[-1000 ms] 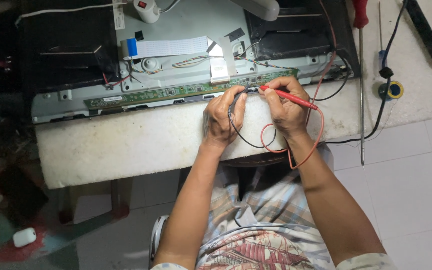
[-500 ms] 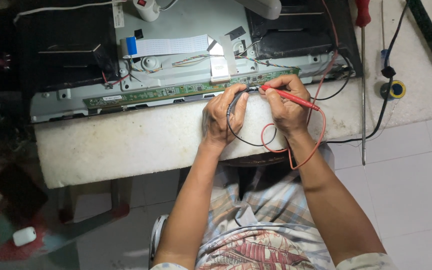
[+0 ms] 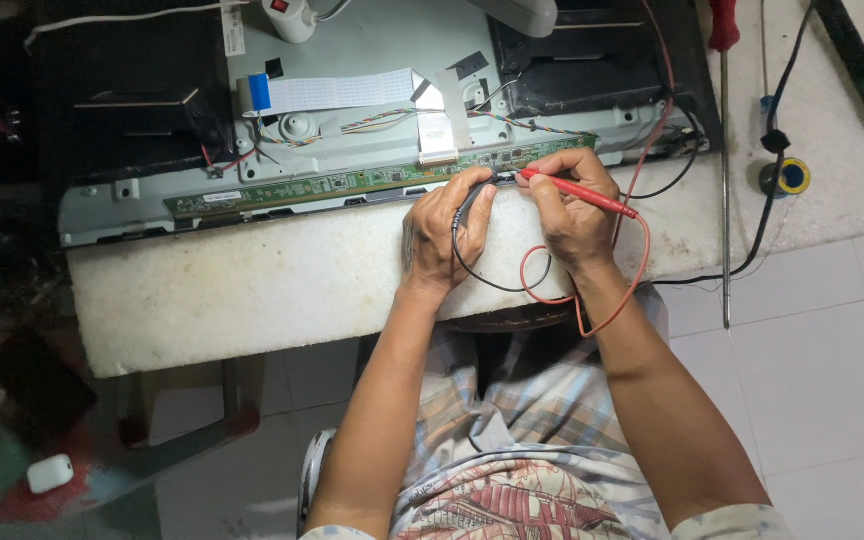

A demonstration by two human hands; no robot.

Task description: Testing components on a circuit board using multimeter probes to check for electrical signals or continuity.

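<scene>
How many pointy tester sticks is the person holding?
2. The red probe is in the right hand, its tip on the long green circuit board. The black probe is in the left hand, beside it.

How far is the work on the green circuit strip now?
Done: the panel's back lies opened, the green circuit strip bare. In hand: the left hand holds a black probe and the right hand a red probe, both tips at the strip's right part. Left: the strip's long left stretch has no probe on it.

Bare foam pad free to the L, red lead & black lead loop btw wrists
</scene>
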